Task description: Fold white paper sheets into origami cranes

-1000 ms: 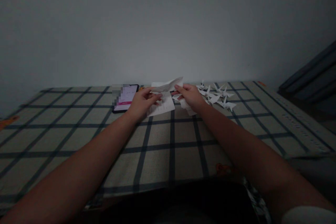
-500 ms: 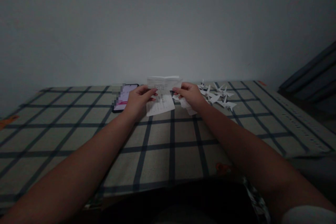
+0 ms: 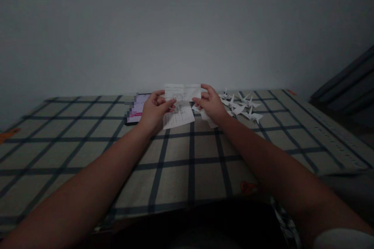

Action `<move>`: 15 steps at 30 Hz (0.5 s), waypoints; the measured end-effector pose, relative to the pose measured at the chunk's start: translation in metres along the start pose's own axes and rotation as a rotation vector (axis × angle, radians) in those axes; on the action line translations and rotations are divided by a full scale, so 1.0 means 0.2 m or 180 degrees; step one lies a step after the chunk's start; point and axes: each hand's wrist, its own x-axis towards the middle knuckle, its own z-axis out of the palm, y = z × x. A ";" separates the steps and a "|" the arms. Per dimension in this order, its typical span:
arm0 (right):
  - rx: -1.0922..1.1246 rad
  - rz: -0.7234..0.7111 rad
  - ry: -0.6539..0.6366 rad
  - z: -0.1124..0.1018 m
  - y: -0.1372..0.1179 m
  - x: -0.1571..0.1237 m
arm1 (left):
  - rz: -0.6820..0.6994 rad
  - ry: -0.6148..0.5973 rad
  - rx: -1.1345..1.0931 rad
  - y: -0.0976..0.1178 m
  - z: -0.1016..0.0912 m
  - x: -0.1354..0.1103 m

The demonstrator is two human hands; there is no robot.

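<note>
A white printed sheet of paper [image 3: 180,101] is held up between both hands above the checked cloth [image 3: 181,163]. My left hand [image 3: 153,111] pinches its left edge with thumb and fingers. My right hand [image 3: 210,104] pinches its right edge, index finger raised along the top. The lower part of the sheet hangs down toward the cloth. More white paper scraps [image 3: 208,118] lie under my right hand.
Several folded white paper cranes [image 3: 242,107] lie in a cluster to the right of my right hand. A phone [image 3: 137,109] with a lit screen lies left of my left hand. A plain wall stands behind. A dark slanted object [image 3: 347,85] is at the far right.
The sheet has been raised and opened out, from lying folded low between the hands to standing more upright. Both hands lifted slightly.
</note>
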 end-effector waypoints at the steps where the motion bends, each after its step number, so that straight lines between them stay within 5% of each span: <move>1: -0.0021 -0.0036 -0.0011 0.00 0.00 0.00 | -0.0005 0.0014 -0.0046 0.00 0.00 0.00; 9: -0.0205 -0.0373 -0.0295 0.00 0.00 -0.02 | -0.0607 -0.0526 -0.0088 0.01 0.01 -0.02; 15: 0.0019 0.0123 -0.0254 0.01 -0.02 -0.01 | -0.0543 -0.0402 -0.0077 -0.03 -0.01 -0.01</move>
